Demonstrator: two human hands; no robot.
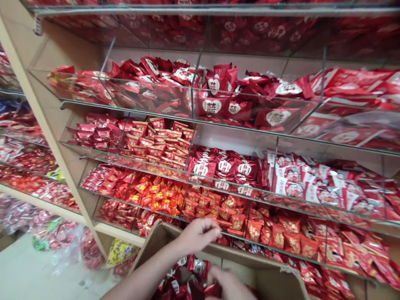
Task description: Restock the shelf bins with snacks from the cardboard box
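Observation:
My left hand point(201, 234) hovers over the far edge of an open cardboard box point(275, 280), its fingers curled in toward the thumb. What they hold, if anything, is hidden. Down inside the box is my right hand point(229, 284), blurred, its fingers and thumb bent around a dark red wrapped packet point(213, 290). More dark red packets with silver-white labels point(199, 266) lie in the box to the left of it. Just beyond my left hand, small red packets with gold print point(236, 222) fill a low shelf compartment.
A tiered rack with clear-fronted compartments spans the view. Dark red packets with white labels point(200, 168) and larger heart-labelled packets point(212, 106) sit higher up. A wooden upright point(59, 141) stands at left. Bagged goods point(90, 246) and a yellow bag point(120, 252) lie low at left.

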